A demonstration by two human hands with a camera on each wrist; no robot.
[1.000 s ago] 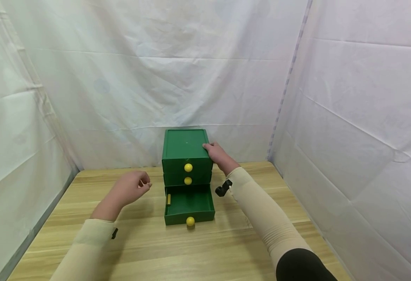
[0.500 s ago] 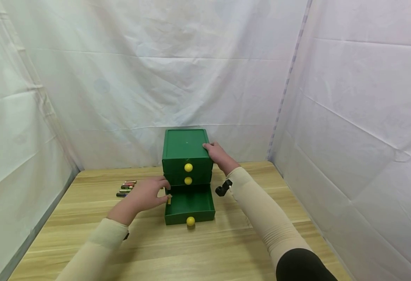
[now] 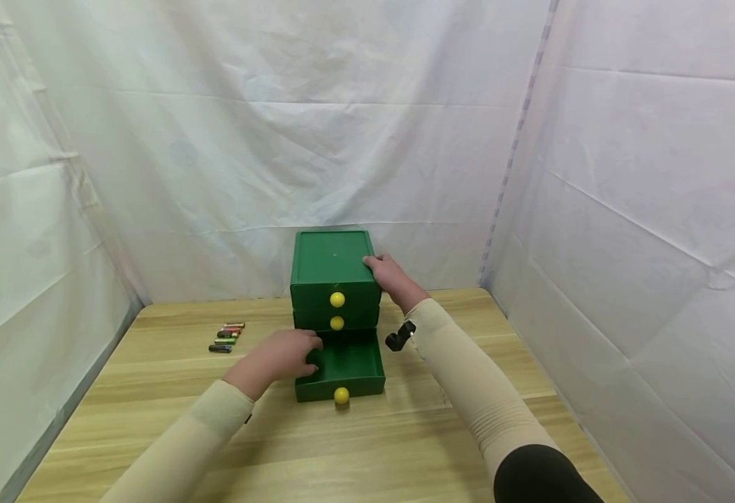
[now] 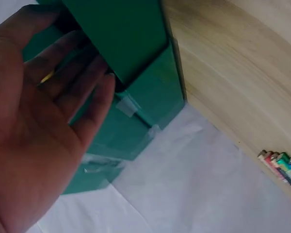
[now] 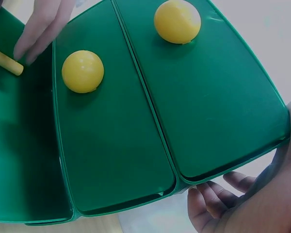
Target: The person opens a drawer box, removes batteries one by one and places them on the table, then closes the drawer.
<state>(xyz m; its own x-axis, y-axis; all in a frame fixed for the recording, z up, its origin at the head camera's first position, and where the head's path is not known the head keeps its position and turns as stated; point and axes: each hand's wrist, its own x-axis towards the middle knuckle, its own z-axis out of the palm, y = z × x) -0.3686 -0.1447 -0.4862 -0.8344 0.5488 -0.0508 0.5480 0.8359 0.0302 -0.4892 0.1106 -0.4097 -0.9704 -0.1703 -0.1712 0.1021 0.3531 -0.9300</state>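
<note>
A green drawer cabinet (image 3: 335,257) with yellow round knobs stands on the table, its bottom drawer (image 3: 348,360) pulled out. My left hand (image 3: 282,356) reaches over the drawer's left side, fingers spread and slightly bent, with nothing seen held. Close to its fingertips, a yellow battery (image 5: 8,63) lies on the drawer floor in the right wrist view; the hand hides it from the head view. My right hand (image 3: 394,276) grips the cabinet's upper right edge, thumb on top and fingers along the side.
Several batteries (image 3: 226,337) lie in a row on the wooden table (image 3: 342,454), left of the cabinet. White cloth (image 3: 267,161) hangs behind the table and along both sides.
My left hand has moved right, from beside the cabinet into the open drawer over the battery. The row of batteries it covered now shows. My right hand stays put.
</note>
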